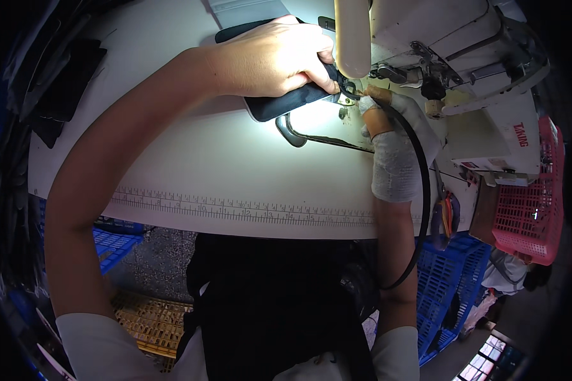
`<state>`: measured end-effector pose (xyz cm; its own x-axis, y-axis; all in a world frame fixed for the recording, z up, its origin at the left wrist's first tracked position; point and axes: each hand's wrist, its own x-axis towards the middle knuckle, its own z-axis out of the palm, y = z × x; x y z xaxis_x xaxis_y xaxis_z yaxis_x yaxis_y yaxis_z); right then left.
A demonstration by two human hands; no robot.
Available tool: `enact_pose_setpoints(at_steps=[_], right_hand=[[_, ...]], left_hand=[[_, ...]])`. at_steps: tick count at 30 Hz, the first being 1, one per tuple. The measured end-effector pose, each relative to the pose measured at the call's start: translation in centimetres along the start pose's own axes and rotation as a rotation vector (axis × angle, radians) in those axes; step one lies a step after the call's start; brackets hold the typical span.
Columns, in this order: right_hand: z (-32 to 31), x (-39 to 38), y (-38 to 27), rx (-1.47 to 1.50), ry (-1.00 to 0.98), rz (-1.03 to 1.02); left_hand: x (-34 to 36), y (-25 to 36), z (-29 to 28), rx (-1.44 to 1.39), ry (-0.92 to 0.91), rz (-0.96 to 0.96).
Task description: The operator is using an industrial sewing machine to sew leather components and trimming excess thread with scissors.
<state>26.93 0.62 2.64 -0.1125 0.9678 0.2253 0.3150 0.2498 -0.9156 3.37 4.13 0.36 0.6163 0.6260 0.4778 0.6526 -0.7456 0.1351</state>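
Observation:
My left hand (270, 60) lies over a flat black padded piece (267, 108) with rounded corners and a pale edge. Its fingers are bent and pressed onto the piece, close to the needle area of a white sewing machine (413, 28). My right hand (397, 130), in a white glove with some fingers bare, is closed on a narrow black binding strip (421, 159) beside the piece's right edge. That strip loops over the hand and hangs down past my forearm. The machine head and my fingers hide the needle and the exact contact.
A black strip with a rounded end (292, 132) lies on the white table (235, 171), which has a printed ruler near its front edge. Dark pieces (73, 82) rest at left. Colored-handled scissors (448, 216), a pink basket (531, 209) and blue crates (448, 279) are at right.

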Motion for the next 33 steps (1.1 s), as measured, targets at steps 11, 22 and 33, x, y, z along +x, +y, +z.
enact_pose_setpoints(at_steps=[11, 22, 33], right_hand=[[0.3, 0.5, 0.2, 0.044, -0.016, -0.031], [-0.9, 1.2, -0.3, -0.045, -0.059, 0.209], [-2.8, -2.7, 0.7, -0.608, -0.309, -0.599]], left_hand=[[-1.0, 1.9, -0.1, -0.011, -0.045, -0.053], [-1.2, 7.0, -0.5, 0.055, 0.010, -0.162], [-1.3, 8.9, -0.6, -0.021, 0.024, -0.247]])
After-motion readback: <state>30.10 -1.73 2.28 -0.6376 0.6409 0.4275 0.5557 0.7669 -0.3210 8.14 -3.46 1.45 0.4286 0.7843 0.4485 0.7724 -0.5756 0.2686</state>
